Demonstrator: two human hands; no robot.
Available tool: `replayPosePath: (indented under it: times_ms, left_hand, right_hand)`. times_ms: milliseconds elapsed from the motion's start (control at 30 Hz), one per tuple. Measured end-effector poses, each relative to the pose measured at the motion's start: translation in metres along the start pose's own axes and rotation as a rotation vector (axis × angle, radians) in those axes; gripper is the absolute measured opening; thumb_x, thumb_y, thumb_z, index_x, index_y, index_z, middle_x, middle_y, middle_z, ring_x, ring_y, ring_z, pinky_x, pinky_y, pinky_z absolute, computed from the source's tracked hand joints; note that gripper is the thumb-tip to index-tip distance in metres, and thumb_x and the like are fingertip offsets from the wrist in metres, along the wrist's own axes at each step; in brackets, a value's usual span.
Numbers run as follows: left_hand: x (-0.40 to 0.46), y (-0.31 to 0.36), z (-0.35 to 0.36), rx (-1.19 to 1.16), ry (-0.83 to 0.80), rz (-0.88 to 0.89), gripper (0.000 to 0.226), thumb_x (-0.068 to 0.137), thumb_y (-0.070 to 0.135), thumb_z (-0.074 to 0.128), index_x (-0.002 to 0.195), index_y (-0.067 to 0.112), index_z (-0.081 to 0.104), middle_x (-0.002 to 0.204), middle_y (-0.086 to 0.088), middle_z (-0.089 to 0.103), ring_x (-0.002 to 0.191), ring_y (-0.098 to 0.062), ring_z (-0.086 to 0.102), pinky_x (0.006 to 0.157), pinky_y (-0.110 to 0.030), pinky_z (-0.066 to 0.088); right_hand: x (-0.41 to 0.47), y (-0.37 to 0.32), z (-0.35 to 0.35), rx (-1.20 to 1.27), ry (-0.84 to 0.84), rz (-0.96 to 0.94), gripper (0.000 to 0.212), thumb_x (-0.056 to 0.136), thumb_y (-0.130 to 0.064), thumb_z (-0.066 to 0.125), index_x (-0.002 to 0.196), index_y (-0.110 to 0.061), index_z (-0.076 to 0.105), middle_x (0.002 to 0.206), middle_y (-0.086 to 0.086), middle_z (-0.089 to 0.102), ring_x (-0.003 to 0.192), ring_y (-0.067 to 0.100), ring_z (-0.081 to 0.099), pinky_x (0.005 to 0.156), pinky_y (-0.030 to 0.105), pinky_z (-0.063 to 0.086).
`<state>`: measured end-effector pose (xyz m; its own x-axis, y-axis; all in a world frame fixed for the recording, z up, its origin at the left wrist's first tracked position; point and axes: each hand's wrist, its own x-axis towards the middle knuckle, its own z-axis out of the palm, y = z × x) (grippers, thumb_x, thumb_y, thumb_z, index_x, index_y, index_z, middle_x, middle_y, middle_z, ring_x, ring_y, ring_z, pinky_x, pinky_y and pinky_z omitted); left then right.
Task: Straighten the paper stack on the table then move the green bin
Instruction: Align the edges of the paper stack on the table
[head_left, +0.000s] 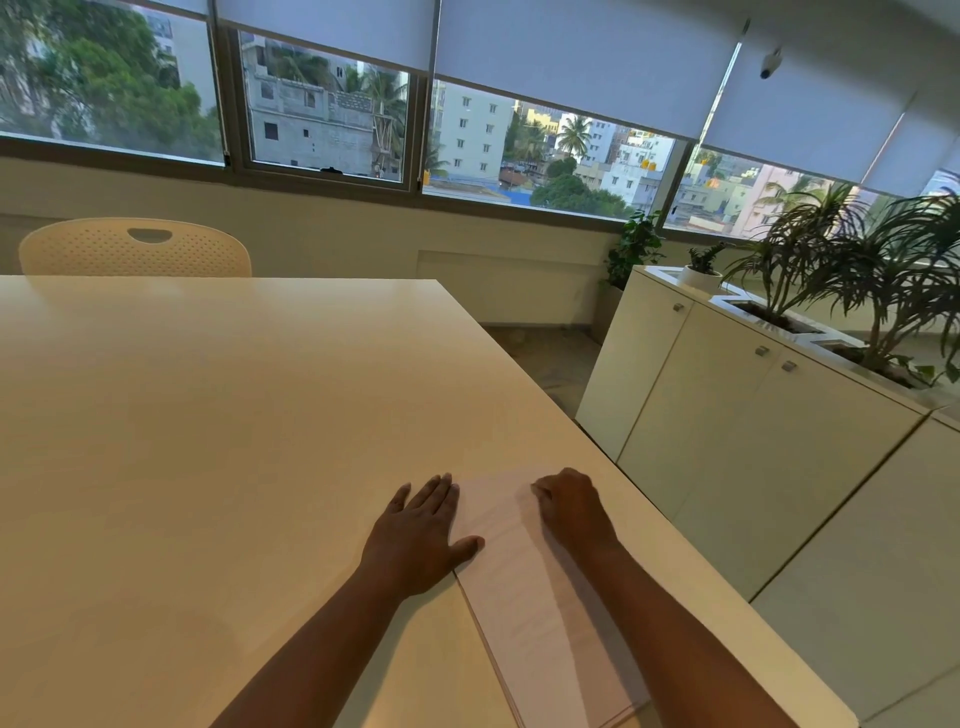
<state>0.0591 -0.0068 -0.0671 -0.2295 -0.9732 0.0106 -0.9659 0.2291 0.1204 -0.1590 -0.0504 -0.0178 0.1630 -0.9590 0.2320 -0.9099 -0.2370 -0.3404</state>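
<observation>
A white paper stack (524, 587) lies near the right edge of the cream table (208, 441), running from the near edge away from me. My left hand (421, 535) lies flat with straight fingers against the stack's left edge, its thumb on the top sheet. My right hand (571, 512) rests on the stack's far right part with its fingers bent down onto the paper. No green bin is in view.
A perforated cream chair back (135, 249) stands at the table's far left side. White cabinets (737, 415) with potted plants (857, 280) on top line the right, across a narrow floor gap from the table. Windows run along the far wall.
</observation>
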Motion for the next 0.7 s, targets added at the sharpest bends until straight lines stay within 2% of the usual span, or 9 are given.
replayPosePath:
  times_ms: [100,167,233,300,400,467,600,667,700]
  left_hand:
    - [0.000,0.001,-0.001,0.002,-0.001,0.000,0.087,0.092,0.074,0.012,0.157,0.016,-0.003,0.164,0.001,-0.008,0.151,-0.010,-0.008,0.122,-0.038,-0.007]
    - [0.000,0.001,-0.001,0.002,0.000,-0.001,0.087,0.093,0.073,0.013,0.157,0.016,-0.002,0.165,0.000,-0.007,0.151,-0.011,-0.008,0.123,-0.038,-0.006]
    - [-0.001,0.001,-0.001,0.004,0.002,-0.003,0.086,0.093,0.073,0.013,0.157,0.016,-0.002,0.165,0.000,-0.006,0.151,-0.011,-0.008,0.123,-0.039,-0.006]
    - [-0.001,0.001,-0.002,0.004,-0.005,-0.002,0.086,0.093,0.073,0.013,0.156,0.016,-0.003,0.165,0.000,-0.007,0.151,-0.011,-0.008,0.123,-0.039,-0.006]
    - [-0.002,0.001,-0.003,0.001,-0.009,-0.003,0.087,0.093,0.073,0.013,0.156,0.016,-0.003,0.164,0.000,-0.008,0.151,-0.012,-0.008,0.123,-0.039,-0.006]
    - [-0.001,0.002,-0.003,0.005,-0.010,-0.001,0.087,0.093,0.073,0.013,0.156,0.017,-0.003,0.164,0.000,-0.008,0.151,-0.012,-0.008,0.123,-0.039,-0.005]
    - [-0.001,0.001,-0.002,-0.003,-0.001,-0.004,0.087,0.093,0.073,0.014,0.156,0.016,-0.003,0.164,0.000,-0.008,0.151,-0.011,-0.008,0.123,-0.039,-0.006]
    - [-0.001,0.000,-0.002,-0.001,-0.002,0.002,0.087,0.093,0.073,0.013,0.156,0.016,-0.003,0.164,0.000,-0.008,0.151,-0.010,-0.008,0.123,-0.039,-0.006]
    - [-0.001,0.000,-0.003,0.000,-0.002,0.005,0.087,0.093,0.074,0.013,0.156,0.017,-0.003,0.164,0.001,-0.009,0.151,-0.010,-0.008,0.123,-0.039,-0.006]
  right_hand:
    - [0.002,-0.012,0.005,-0.044,0.023,-0.032,0.027,0.096,-0.011,0.046,0.085,-0.003,0.069,0.088,0.015,0.063,0.082,0.025,0.061,0.068,0.024,0.037]
    - [-0.005,-0.029,0.017,-0.021,-0.025,-0.134,0.027,0.096,-0.014,0.048,0.081,-0.006,0.069,0.082,0.011,0.061,0.071,0.019,0.058,0.065,0.025,0.041]
    - [-0.010,-0.031,0.022,0.010,-0.051,-0.189,0.027,0.098,-0.019,0.049,0.083,-0.010,0.071,0.082,0.008,0.063,0.069,0.014,0.057,0.066,0.022,0.046]
    - [-0.007,-0.018,0.015,0.026,-0.036,-0.141,0.029,0.098,-0.019,0.048,0.084,-0.009,0.072,0.084,0.010,0.066,0.072,0.014,0.057,0.067,0.017,0.038]
    - [-0.001,-0.001,0.002,0.028,0.020,0.017,0.028,0.096,-0.015,0.049,0.084,-0.004,0.072,0.088,0.017,0.067,0.083,0.024,0.061,0.067,0.019,0.030]
    - [0.000,-0.002,0.003,-0.004,0.052,0.010,0.028,0.096,-0.014,0.049,0.084,-0.004,0.072,0.086,0.015,0.065,0.082,0.026,0.062,0.066,0.020,0.031]
    - [-0.011,-0.012,0.016,0.022,-0.034,-0.149,0.028,0.095,-0.017,0.052,0.079,-0.006,0.072,0.076,0.009,0.064,0.068,0.016,0.056,0.065,0.023,0.042]
    - [-0.009,-0.002,0.008,0.021,-0.023,-0.124,0.028,0.095,-0.016,0.052,0.080,-0.005,0.072,0.078,0.012,0.067,0.072,0.017,0.058,0.070,0.028,0.048]
    - [-0.006,0.003,0.003,0.000,-0.012,-0.071,0.029,0.094,-0.014,0.050,0.074,-0.004,0.069,0.077,0.014,0.066,0.072,0.021,0.057,0.069,0.030,0.047]
